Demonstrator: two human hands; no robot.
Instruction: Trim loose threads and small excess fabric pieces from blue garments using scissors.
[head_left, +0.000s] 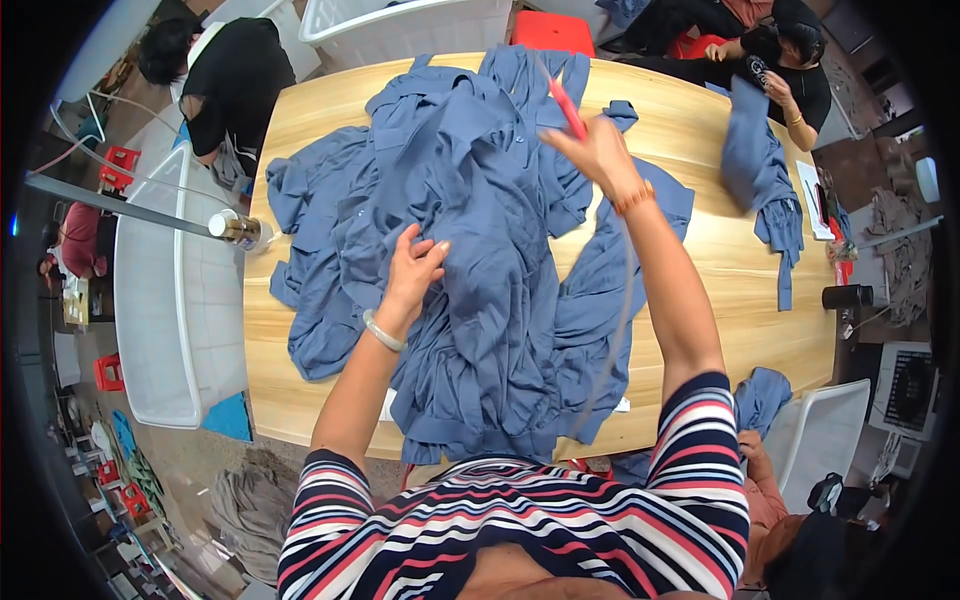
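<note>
Blue-grey garments (pixel 480 230) lie in a wide, rumpled heap across the table, with collars and buttons showing. My left hand (pixel 408 275) is over the middle of the heap, fingers apart and nothing held; whether it touches the cloth is hard to tell. Above the far right of the heap, my right hand (pixel 602 158) is closed round a slim red tool (pixel 567 110) with a thin tip pointing away. A pale flexible tube (pixel 618 345) hangs below my right forearm; its join to the tool is hidden.
The wooden table (pixel 735 300) has a spray can (pixel 235 228) at its left edge. A white bin (pixel 150 300) stands left, another white tub (pixel 400 25) behind. Across the right side, a person (pixel 800 80) handles a blue-grey garment (pixel 755 150). Another person (pixel 235 80) bends over at far left.
</note>
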